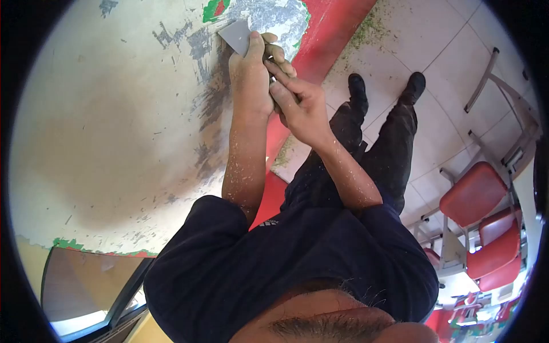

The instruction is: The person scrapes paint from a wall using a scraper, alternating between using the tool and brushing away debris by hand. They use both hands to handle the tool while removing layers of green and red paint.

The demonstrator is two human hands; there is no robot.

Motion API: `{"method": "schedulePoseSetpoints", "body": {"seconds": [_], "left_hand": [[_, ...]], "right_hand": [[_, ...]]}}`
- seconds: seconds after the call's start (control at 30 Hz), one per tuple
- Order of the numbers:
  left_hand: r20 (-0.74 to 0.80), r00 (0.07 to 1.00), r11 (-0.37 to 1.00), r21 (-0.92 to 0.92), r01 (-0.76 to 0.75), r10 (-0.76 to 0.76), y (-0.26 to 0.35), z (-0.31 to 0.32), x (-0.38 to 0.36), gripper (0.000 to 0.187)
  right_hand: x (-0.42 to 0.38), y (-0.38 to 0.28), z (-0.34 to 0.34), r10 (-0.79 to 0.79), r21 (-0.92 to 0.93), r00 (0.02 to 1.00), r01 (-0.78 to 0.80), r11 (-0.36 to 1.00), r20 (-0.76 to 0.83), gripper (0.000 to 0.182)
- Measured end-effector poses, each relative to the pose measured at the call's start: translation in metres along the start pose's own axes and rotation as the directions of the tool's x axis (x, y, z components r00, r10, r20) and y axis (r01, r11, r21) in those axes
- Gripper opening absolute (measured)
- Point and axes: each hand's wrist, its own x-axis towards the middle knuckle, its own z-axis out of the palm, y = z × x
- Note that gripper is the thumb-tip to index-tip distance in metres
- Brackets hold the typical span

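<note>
The left hand [249, 71] gripped a flat grey plate [235, 38]. What the right hand [304, 108], just beside, held was indiscernible.

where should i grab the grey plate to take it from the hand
Probably pinch the grey plate near its left corner, from the picture's left: it looks flat and that corner juts out free, while the left hand grips the other side.

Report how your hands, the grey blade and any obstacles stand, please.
Left hand gripping grey blade, thumb on it. Right hand close against left palm, its hold unclear. Red chairs off right, apart from both hands.
</note>
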Motion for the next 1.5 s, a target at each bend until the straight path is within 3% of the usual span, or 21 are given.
{"method": "schedulePoseSetpoints", "body": {"seconds": [0.1,0.17,0.2,0.33,0.43,0.53,0.63,0.73,0.93,1.03,1.07,1.17,1.27,1.5], "left_hand": [[0.025,0.996,0.996,0.039,-0.081,0.08,0.014,0.003,-0.001,0.031],[-0.026,0.979,0.974,0.115,-0.196,0.2,0.023,0.01,0.011,0.031],[-0.017,0.981,0.958,0.217,-0.186,0.194,0.027,0.008,0.01,0.031],[0.011,1.0,0.993,0.118,-0.026,0.024,0.006,-0.011,0.002,0.028],[-0.057,0.998,0.993,0.116,-0.033,0.04,0.001,-0.006,0.004,0.026],[-0.146,0.989,0.982,0.185,0.025,0.003,0.007,-0.008,-0.015,0.026],[-0.181,0.977,0.955,0.291,-0.06,0.116,0.005,-0.01,-0.004,0.029],[-0.105,0.984,0.935,0.338,-0.104,0.147,0.017,-0.004,0.0,0.03],[-0.154,0.983,0.963,0.265,-0.057,0.1,0.012,-0.009,0.004,0.029],[-0.156,0.984,0.966,0.255,-0.041,0.083,0.016,-0.004,-0.005,0.03],[-0.149,0.983,0.965,0.253,-0.065,0.105,0.014,-0.005,-0.002,0.03],[-0.19,0.973,0.967,0.241,-0.083,0.13,0.013,0.001,0.003,0.03],[-0.188,0.978,0.97,0.24,-0.045,0.092,0.008,-0.005,-0.007,0.029],[-0.193,0.978,0.974,0.222,-0.04,0.084,0.011,-0.004,-0.004,0.028]], "right_hand": [[0.005,0.001,0.01,-0.102,-0.043,0.995,0.102,0.994,-0.013,0.042],[0.014,-0.005,0.016,-0.047,-0.067,0.999,0.046,0.997,-0.021,0.044],[0.016,-0.008,0.015,-0.022,-0.122,0.999,0.018,0.992,-0.03,0.044],[-0.01,-0.007,0.014,0.152,0.041,0.984,-0.149,0.988,-0.095,0.033],[-0.003,0.004,0.01,0.137,0.01,0.982,-0.137,0.991,-0.133,0.027],[-0.015,0.013,0.012,0.026,-0.002,0.994,-0.026,1.0,-0.105,0.027],[-0.006,0.018,0.015,0.112,0.082,0.991,-0.106,0.991,-0.072,0.028],[0.0,0.012,0.027,0.076,0.185,0.988,-0.05,0.981,-0.135,0.027],[0.003,0.023,0.022,0.058,-0.021,0.99,-0.061,0.998,-0.126,0.024],[-0.005,0.018,0.025,0.02,0.074,0.988,-0.009,0.997,-0.156,0.024],[-0.002,0.013,0.02,0.07,0.041,0.996,-0.068,0.997,-0.059,0.027],[0.005,0.016,0.013,0.093,-0.142,0.996,-0.094,0.985,-0.018,0.025],[-0.009,0.016,0.021,0.083,-0.012,0.995,-0.084,0.996,-0.059,0.022],[-0.008,0.022,0.023,0.072,-0.037,0.996,-0.074,0.997,-0.058,0.022]]}}
